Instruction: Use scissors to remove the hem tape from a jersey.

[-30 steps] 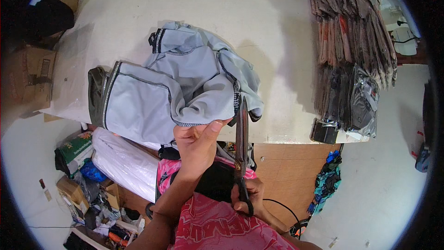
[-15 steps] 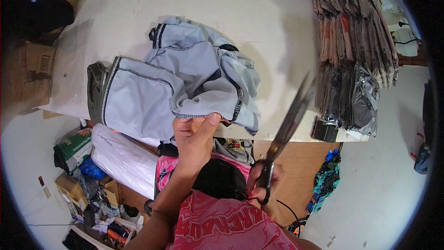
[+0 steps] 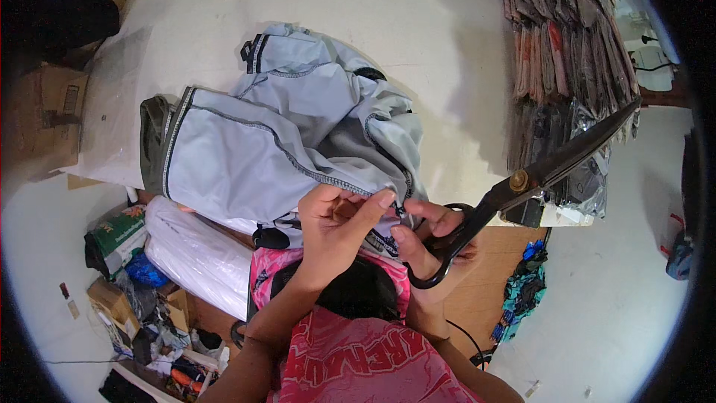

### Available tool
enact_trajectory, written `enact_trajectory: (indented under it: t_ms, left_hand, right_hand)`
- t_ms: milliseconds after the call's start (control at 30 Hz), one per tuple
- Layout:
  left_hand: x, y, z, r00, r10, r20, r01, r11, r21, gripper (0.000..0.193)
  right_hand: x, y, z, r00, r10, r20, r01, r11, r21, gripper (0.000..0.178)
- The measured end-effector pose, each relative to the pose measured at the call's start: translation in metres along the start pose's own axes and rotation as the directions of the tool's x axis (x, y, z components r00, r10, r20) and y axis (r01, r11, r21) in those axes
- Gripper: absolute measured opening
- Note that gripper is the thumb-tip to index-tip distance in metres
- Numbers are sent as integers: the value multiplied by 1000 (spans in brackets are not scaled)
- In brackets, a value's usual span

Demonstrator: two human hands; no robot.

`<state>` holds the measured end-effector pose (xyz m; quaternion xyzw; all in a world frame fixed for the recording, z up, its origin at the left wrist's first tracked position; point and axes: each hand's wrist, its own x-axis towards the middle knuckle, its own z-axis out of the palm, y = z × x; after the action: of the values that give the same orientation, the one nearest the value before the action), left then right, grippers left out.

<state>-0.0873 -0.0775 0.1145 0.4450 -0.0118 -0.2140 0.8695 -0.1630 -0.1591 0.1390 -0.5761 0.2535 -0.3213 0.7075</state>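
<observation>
Head view: scissors (image 3: 519, 180), clear bags (image 3: 589, 198) of cloth (image 3: 528, 71)

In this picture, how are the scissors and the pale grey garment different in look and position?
The scissors are dark and rigid; the garment is pale, rumpled cloth. The scissors sit in the right hand, tips pointing away and rightward; the garment lies mostly on the table, its near edge pinched by the left hand. Both are being held.
</observation>
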Motion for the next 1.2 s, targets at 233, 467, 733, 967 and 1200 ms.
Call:
enact_trajectory:
  t_ms: [233, 467, 733, 967, 1200]
  left_hand:
    - [-1, 5, -4, 991, 10, 133, -26, 992, 123, 5]
    - [3, 3, -12, 990, -38, 139, 27, 996, 80, 7]
    - [5, 4, -7, 994, -83, 71, 79, 995, 65, 9]
    - [6, -4, -11, 990, -57, 127, 42, 992, 115, 18]
    - [9, -3, -14, 992, -59, 113, 43, 990, 137, 24]
  right_hand:
    - [2, 1, 1, 995, 34, -91, -41, 997, -72, 35]
    - [15, -2, -7, 968, -47, -246, 44, 999, -19, 25]
    - [6, 6, -12, 986, -21, -166, 22, 1000, 2, 34]
    - [10, 2, -7, 991, 109, -84, -111, 994, -18, 31]
    - [13, -3, -8, 993, 58, -106, -49, 995, 83, 26]
